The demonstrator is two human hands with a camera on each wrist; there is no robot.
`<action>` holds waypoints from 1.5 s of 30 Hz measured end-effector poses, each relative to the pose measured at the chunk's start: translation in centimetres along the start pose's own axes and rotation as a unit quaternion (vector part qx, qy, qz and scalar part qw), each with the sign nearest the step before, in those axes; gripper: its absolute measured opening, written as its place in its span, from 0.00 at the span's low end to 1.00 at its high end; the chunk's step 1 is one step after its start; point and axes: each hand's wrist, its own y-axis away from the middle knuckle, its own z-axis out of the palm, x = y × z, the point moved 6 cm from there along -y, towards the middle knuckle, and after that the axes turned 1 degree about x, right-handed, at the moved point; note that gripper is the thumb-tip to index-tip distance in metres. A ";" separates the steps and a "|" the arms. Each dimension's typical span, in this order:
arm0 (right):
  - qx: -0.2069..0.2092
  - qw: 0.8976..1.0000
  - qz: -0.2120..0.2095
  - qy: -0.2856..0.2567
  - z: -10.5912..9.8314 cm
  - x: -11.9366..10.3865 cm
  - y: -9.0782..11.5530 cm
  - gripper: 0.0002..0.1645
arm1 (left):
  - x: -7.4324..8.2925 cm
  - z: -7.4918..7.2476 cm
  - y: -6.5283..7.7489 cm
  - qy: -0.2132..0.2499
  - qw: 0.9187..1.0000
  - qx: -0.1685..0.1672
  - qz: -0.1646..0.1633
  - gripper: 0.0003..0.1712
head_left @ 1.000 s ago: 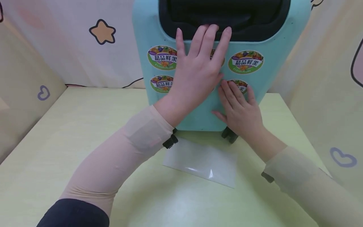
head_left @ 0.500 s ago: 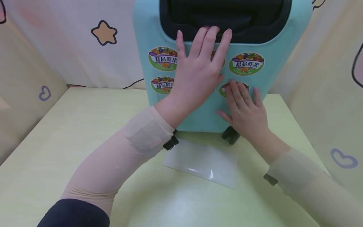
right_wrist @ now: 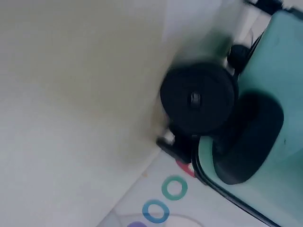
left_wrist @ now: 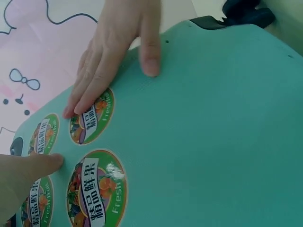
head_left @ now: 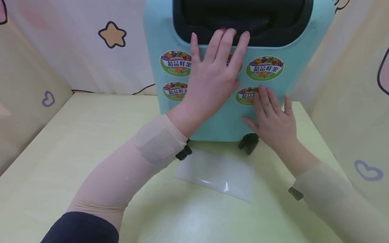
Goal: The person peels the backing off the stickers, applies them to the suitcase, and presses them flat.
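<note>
A light blue suitcase [head_left: 215,130] stands upright on the table, oval fruit stickers in two rows across its face. My left hand [head_left: 211,76] lies on it with straight, spread fingers, their tips over the lower edge of the black handle recess [head_left: 243,15]. That hand covers parts of several stickers. Straight fingers of my right hand [head_left: 275,118] press on the right edge of the lower right sticker [head_left: 245,97]; just above is the upper right sticker [head_left: 264,68]. In the left wrist view, my right fingertips touch the sticker [left_wrist: 97,118], while my left thumb [left_wrist: 35,166] rests between others.
A glossy translucent sheet [head_left: 217,175] lies on the table [head_left: 121,111] before the suitcase. A black caster [head_left: 249,143] shows at its lower right; the right wrist view has a dark wheel [right_wrist: 199,98] close up. Curtains with printed shapes [head_left: 112,34] surround the table.
My right hand has slid rightward across the lower right sticker, uncovering its left part. My left hand keeps its place on the suitcase.
</note>
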 end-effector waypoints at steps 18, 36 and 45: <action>0.011 1.000 0.014 0.008 -0.8 0.9 1.1 0.43 | 0.2 0.1 -0.2 0.017 1.000 -0.008 0.012 0.39; -0.001 0.999 0.052 -0.005 -1.2 1.5 1.9 0.44 | -0.3 0.2 0.6 0.031 0.999 -0.031 0.009 0.44; -0.017 0.999 0.031 -0.015 -1.7 0.6 1.6 0.38 | -0.2 0.8 3.3 0.068 0.997 -0.024 0.020 0.40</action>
